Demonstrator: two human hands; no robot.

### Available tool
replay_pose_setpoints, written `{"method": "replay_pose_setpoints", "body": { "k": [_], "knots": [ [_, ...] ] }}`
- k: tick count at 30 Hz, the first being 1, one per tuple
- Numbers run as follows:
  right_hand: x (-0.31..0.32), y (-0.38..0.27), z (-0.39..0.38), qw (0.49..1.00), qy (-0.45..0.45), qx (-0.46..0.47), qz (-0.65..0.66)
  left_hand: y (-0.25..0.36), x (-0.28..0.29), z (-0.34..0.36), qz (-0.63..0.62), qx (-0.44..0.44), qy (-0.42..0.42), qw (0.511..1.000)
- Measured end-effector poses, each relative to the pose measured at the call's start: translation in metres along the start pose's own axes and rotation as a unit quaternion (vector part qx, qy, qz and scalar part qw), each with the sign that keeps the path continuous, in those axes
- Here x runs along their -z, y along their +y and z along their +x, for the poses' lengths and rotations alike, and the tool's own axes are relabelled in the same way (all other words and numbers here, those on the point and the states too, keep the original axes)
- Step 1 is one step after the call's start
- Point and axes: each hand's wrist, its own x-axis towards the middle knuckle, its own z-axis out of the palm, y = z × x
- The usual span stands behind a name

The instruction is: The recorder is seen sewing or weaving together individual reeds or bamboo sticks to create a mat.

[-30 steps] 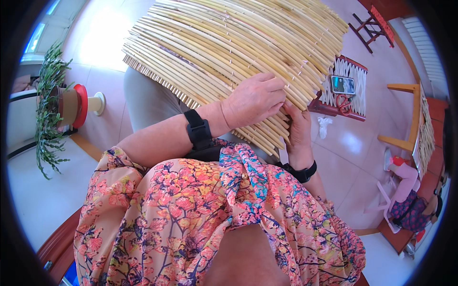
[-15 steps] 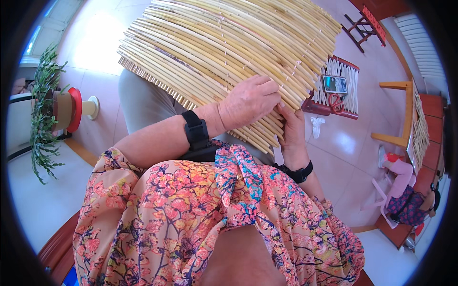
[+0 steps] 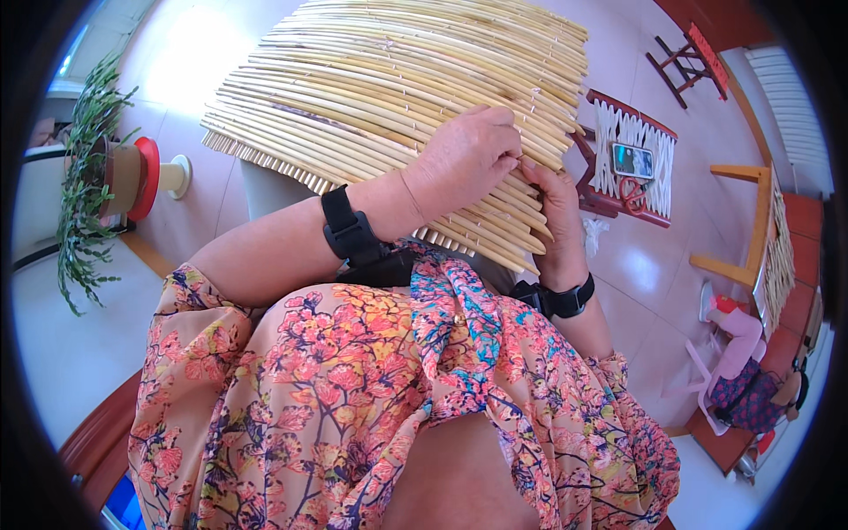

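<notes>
A large mat of pale yellow reed stalks [image 3: 353,93], tied across with rows of thin thread, lies over my lap and slopes away from me. My left hand [image 3: 468,159] rests on its near right part, fingers closed in a pinch close to the stalk ends; what they pinch is too small to make out. From the right, my right hand [image 3: 561,208] holds the mat's right edge, its thumb on top by the left fingertips and its other fingers mostly hidden. Several stalk ends stick out between the two hands.
To the right stands a low stool [image 3: 605,205] with a white woven seat, bearing a phone [image 3: 632,161] and red-handled scissors [image 3: 632,193]. White scrap [image 3: 595,234] lies on the tiled floor. A seated person [image 3: 751,389] is near a wooden frame [image 3: 751,221]. A potted plant [image 3: 88,185] stands left.
The mat has turned slightly, its right end shifting left, away from the stool. My hands stay together at its edge; the right hand has tilted a little, and the whole view has shifted slightly.
</notes>
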Motion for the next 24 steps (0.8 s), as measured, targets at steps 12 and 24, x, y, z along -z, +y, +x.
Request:
{"method": "replay_pose_setpoints", "body": {
  "k": [12,24],
  "knots": [
    [0.029,-0.001,-0.024,0.978,0.109,0.03,-0.178,-0.01,0.012,-0.032,-0.114,0.095,-0.003,0.989],
    [-0.03,-0.022,-0.015,0.867,0.013,0.162,-0.472,-0.015,0.001,-0.026,-0.133,0.1,0.047,0.985]
  ]
}}
